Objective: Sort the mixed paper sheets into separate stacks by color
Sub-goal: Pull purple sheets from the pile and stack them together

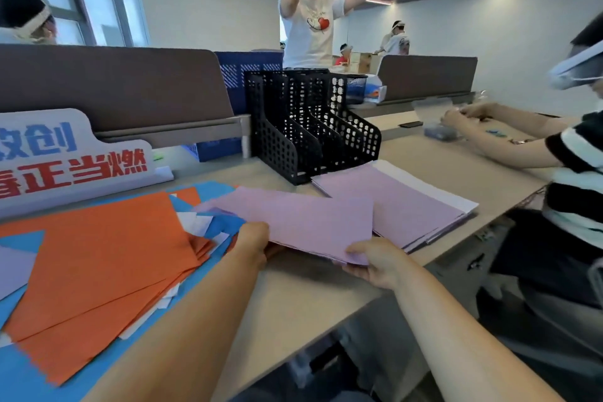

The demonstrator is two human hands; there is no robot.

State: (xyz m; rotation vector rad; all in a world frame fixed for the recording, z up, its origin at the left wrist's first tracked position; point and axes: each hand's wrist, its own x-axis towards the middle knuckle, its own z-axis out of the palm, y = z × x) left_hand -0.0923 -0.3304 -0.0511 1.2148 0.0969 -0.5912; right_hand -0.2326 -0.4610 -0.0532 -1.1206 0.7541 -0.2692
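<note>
Black file rack [313,127] empty, left hand [253,243], right hand [375,259] gripping lilac sheets [303,222]

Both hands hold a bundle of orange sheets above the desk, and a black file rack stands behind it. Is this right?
Not quite: the head view shows the bundle held by the left hand and right hand is light purple, not orange. The orange sheets lie on the desk to the left. The black file rack does stand behind.
</note>
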